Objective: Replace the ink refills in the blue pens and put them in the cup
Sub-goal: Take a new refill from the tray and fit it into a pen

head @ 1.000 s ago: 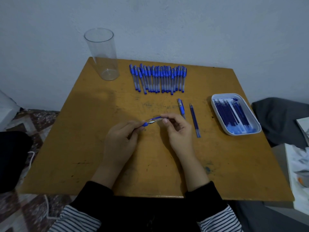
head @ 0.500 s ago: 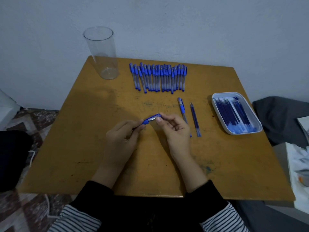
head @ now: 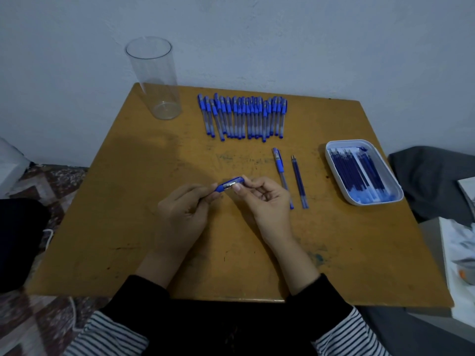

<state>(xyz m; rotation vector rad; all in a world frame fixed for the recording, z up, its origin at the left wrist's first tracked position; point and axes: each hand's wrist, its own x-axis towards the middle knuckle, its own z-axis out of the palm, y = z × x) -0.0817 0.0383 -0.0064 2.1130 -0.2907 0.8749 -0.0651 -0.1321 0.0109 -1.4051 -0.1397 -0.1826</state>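
Hands meet over the table (head: 128,201), well toward the person from the cup (head: 154,80) and a little to its right. The left hand (head: 181,214) has its fingers curled round the lower part of a blue pen (head: 229,185). The right hand (head: 266,201) pinches the pen's upper blue end between thumb and forefinger, its other fingers loosely bent. A silvery bit shows between the two grips; whether the end is going on or coming off cannot be told. Trouble from here, I judge, would come from a skewed push or twist, which could bend the thin refill inside or let the small part slip and roll away. Just right of the cup lies the row of pens (head: 244,116). Farther right and nearer the person, a single pen (head: 279,164) and a loose refill (head: 299,181) lie side by side. That refill could easily be confused with fresh ones in the tray (head: 334,150) beyond. The cup holds nothing yet.
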